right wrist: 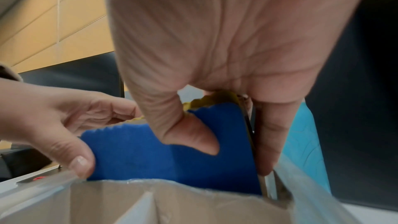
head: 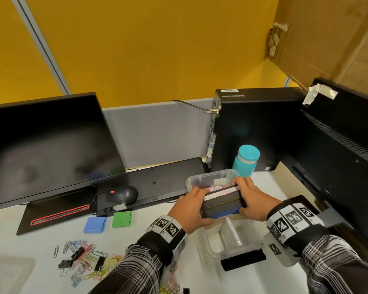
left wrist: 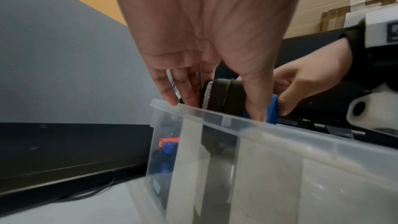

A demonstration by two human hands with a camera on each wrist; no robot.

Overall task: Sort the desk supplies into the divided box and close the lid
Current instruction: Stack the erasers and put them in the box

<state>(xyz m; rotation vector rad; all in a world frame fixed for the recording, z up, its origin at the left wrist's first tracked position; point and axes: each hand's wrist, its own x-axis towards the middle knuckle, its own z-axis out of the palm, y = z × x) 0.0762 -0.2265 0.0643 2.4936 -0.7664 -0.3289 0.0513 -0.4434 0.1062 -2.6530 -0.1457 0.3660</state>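
— What are the hands doing?

— Both are clamped on one bundle. The left hand [head: 189, 209] curls round its left end, thumb on the near face; the right hand [head: 252, 198] pinches the right end the same way. The bundle is a stack of erasers [head: 221, 205], a blue one nearest, dark ones and something white behind it.

— Where is it?

— Over the middle of the clear box [head: 225, 249], its lower edge about level with the rim, markers [left wrist: 168, 144] already lying in the far compartment. The box stands near the counter's right edge.

— So which step?

— Putting the erasers in, I'd judge. Next they need lowering straight down between the dividers [head: 232, 230], then letting go.

— What's left afterwards?

— Paper clips and binder clips [head: 83, 259] are scattered by the counter's near left corner, with a blue pad [head: 95, 224] and a green pad [head: 122, 218] beyond them. The lid isn't closed yet.
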